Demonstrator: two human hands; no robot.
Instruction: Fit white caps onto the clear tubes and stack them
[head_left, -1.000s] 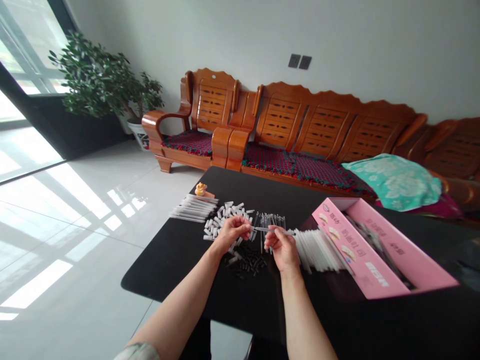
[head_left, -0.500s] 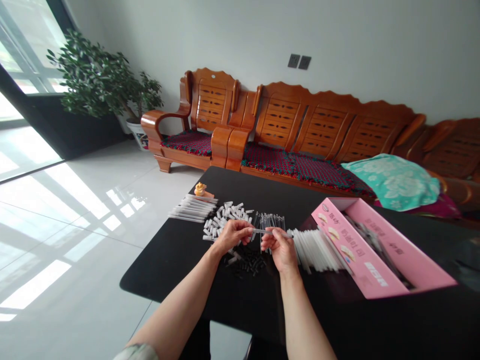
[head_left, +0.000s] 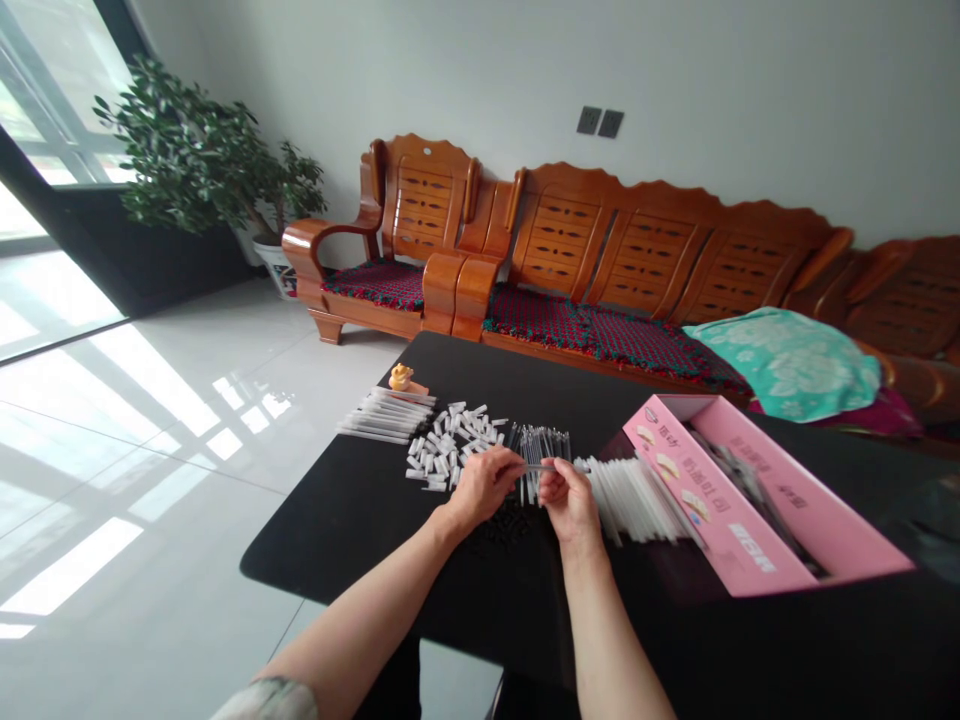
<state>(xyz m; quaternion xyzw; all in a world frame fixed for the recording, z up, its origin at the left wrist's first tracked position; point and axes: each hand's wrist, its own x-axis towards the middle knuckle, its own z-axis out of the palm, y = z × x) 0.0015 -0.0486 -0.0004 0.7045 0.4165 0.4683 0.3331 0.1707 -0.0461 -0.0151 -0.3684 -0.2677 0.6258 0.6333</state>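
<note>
My left hand (head_left: 486,487) and my right hand (head_left: 568,497) meet over the black table (head_left: 360,520), both pinched on one thin pen part (head_left: 540,467) held level between them. Under my hands lies a heap of small black pieces (head_left: 504,525). A pile of white caps (head_left: 447,448) sits just left of my left hand. Clear thin refills (head_left: 541,441) lie behind my fingers. A row of white barrels (head_left: 630,498) lies right of my right hand.
An open pink box (head_left: 757,510) stands at the right of the table. A bundle of white tubes (head_left: 386,416) and a small orange figure (head_left: 403,378) lie at the far left corner. Wooden sofas (head_left: 600,250) and a potted plant (head_left: 195,160) stand behind.
My left hand has moved right, towards my right hand, and the two are now close together on the thin part. The black pieces are more covered.
</note>
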